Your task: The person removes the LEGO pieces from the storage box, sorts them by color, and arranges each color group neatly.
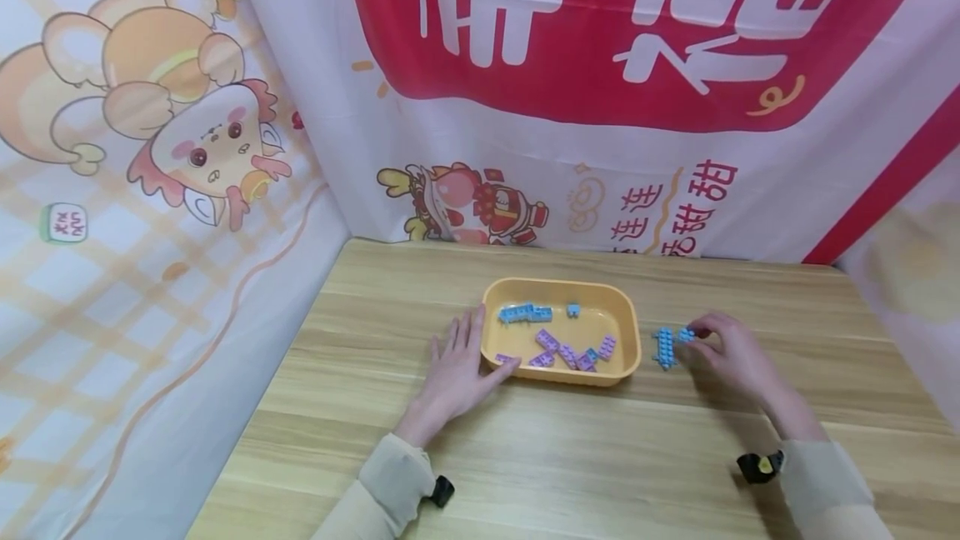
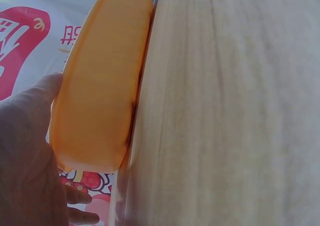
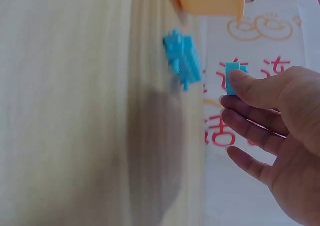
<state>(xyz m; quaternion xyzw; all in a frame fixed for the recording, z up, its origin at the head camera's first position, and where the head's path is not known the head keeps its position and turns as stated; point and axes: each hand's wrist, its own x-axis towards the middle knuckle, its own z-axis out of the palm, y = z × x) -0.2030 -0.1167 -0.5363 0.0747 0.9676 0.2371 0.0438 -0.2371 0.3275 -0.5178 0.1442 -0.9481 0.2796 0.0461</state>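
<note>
My right hand pinches a small blue building block between thumb and fingers, above the table. Just left of it a row of joined blue blocks lies on the wood, also visible in the right wrist view as a blue block piece. My left hand rests at the left end of a yellow-orange tray, its thumb over the near rim and its fingers spread along the side. Inside the tray are blue blocks at the back and several purple blocks towards the front.
The wooden table reaches back to a printed cloth hung behind it. Another patterned cloth hangs along the left side. A single small blue block lies near the tray's back wall.
</note>
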